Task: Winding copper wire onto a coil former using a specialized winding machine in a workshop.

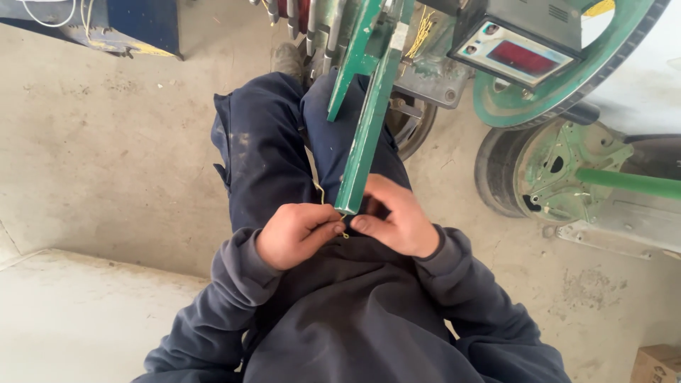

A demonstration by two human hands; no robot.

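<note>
Concrete floor, grey and stained, with a raised pale slab at lower left.

Person: seated, dark blue trousers and hooded top, viewed from above.

Green bar: painted metal, slanting down from the machine to end between the hands, over the lap.

Wire: thin, yellowish, running from the knee down to the fingertips, just beside the bar's end.

Left hand: fingers curled shut, pinching the wire at its lower end.

Right hand: fingers bent, closed about the bar's end; thumb meeting the left fingertips.

Machine: green frame, large wheel, grey box with red display.

Cardboard box: bottom right corner.
</note>
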